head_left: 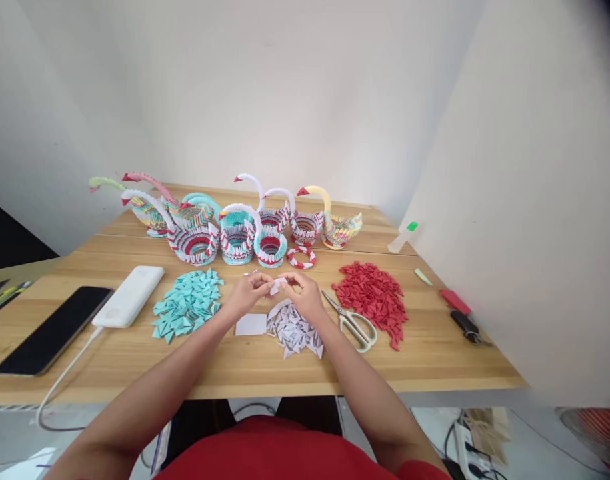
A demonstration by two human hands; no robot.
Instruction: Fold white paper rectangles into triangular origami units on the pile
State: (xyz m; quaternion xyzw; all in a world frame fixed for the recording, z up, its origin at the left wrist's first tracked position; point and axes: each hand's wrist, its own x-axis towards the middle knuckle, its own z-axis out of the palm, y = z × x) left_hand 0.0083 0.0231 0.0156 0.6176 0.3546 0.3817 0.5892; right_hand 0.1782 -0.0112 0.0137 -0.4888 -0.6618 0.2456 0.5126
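Observation:
My left hand (248,293) and my right hand (305,295) meet above the middle of the wooden table (425,360). Both pinch one small white piece of paper (277,285) between their fingertips. Just below them lie a flat white paper slip (251,325) and a pile of folded white paper triangles (295,331). To the left is a pile of turquoise triangles (189,304), to the right a pile of red triangles (373,296). Scissors (353,321) lie beside my right wrist.
Several paper swans (237,230) and a red-and-white paper ring (301,257) line the back. A white power bank (129,295) and a black phone (55,329) lie at left. A glue bottle (403,237) and a red-black cutter (461,315) sit by the right wall.

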